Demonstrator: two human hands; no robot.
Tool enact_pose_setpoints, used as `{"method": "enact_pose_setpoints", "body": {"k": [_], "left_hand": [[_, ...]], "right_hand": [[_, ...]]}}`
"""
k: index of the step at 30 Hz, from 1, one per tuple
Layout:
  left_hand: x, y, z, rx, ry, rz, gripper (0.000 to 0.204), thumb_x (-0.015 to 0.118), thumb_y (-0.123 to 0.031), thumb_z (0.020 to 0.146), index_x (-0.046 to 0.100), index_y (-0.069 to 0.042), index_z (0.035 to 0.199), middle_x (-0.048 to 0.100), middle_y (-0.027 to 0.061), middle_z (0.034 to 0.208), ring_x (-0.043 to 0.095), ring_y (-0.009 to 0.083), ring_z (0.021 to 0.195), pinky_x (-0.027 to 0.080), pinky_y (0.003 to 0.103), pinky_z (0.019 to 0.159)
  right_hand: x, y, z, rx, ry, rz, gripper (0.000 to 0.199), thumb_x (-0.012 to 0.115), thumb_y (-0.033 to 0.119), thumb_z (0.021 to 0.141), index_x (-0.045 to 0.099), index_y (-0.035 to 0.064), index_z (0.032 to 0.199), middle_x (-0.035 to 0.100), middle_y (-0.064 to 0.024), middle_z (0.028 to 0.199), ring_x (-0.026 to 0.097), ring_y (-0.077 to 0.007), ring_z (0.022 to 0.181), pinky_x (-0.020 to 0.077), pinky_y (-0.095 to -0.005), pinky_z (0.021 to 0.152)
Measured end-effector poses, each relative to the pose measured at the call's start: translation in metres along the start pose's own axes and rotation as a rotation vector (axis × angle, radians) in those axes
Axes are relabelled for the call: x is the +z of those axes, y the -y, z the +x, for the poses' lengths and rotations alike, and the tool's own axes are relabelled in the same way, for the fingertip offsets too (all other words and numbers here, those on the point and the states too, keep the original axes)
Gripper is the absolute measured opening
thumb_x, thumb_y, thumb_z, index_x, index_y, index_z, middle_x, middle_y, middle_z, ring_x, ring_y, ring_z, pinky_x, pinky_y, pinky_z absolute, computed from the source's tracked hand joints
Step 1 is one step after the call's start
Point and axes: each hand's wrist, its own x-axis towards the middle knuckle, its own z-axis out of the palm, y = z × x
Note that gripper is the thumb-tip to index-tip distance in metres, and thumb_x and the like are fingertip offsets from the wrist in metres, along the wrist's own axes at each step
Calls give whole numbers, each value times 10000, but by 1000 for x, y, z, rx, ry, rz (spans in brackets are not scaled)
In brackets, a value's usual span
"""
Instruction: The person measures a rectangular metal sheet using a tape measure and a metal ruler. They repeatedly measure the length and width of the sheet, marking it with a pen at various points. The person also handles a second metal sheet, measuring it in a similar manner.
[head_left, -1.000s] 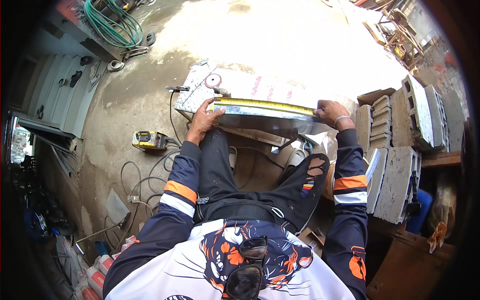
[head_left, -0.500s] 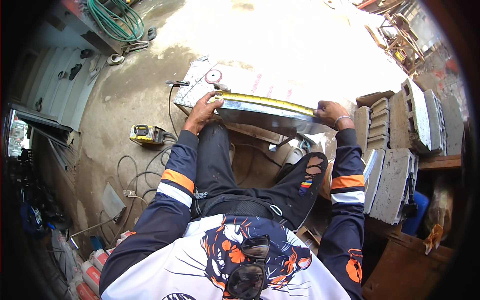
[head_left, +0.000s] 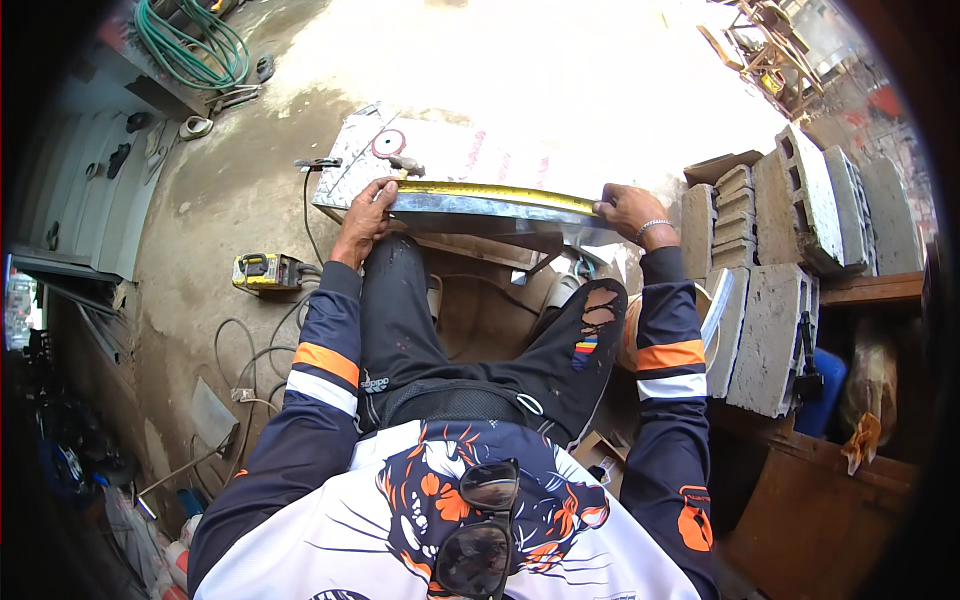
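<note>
A yellow tape measure blade [head_left: 490,194] is stretched along the near edge of a low, pale work table [head_left: 440,140]. It lies over a shiny metal strip [head_left: 470,211] that runs along that edge. My left hand [head_left: 366,222] pinches the blade's left end between thumb and fingers. The other end is gripped by my right hand [head_left: 634,214], its fingers curled; whether a tape case sits inside is hidden. Beyond my left fingertips lie a small hammer-like tool [head_left: 405,165] and a round disc with a red rim [head_left: 388,144]. A clamp [head_left: 318,163] on a cable grips the table's left corner.
A yellow and black machine [head_left: 265,271] with looped cables stands on the floor at left. Grey concrete blocks [head_left: 770,340] are stacked at right, beside a wooden cabinet [head_left: 800,530]. A green hose [head_left: 190,50] lies coiled far left. My knees are close to the table's near side.
The whole view has shifted, so the table and both hands appear a little further left. Both hands keep their hold on the tape, which stays stretched along the edge.
</note>
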Motion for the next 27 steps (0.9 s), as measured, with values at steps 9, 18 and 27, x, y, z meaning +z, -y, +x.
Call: {"method": "enact_pose_setpoints", "body": {"k": [9, 18, 27], "left_hand": [[1, 2, 6, 42, -24, 30, 348, 661, -421, 979, 635, -163, 1213, 465, -98, 691, 309, -1, 443, 218, 199, 371], [2, 0, 11, 62, -15, 37, 366, 649, -419, 987, 619, -120, 1196, 443, -90, 656, 297, 4, 422, 221, 206, 367], [3, -5, 9, 56, -28, 79, 361, 636, -411, 996, 613, -114, 1201, 454, -88, 675, 303, 10, 439, 229, 205, 385]], "right_hand": [[-1, 3, -5, 15, 15, 30, 356, 593, 413, 914, 707, 105, 1053, 719, -175, 1053, 669, -357, 1029, 516, -463, 895], [3, -3, 1, 28, 5, 30, 341, 584, 400, 914, 700, 121, 1072, 720, -170, 1048, 669, -364, 1026, 518, -473, 896], [-6, -13, 14, 8, 88, 99, 334, 628, 325, 844, 711, 85, 1061, 725, -201, 1016, 687, -376, 973, 532, -451, 887]]}}
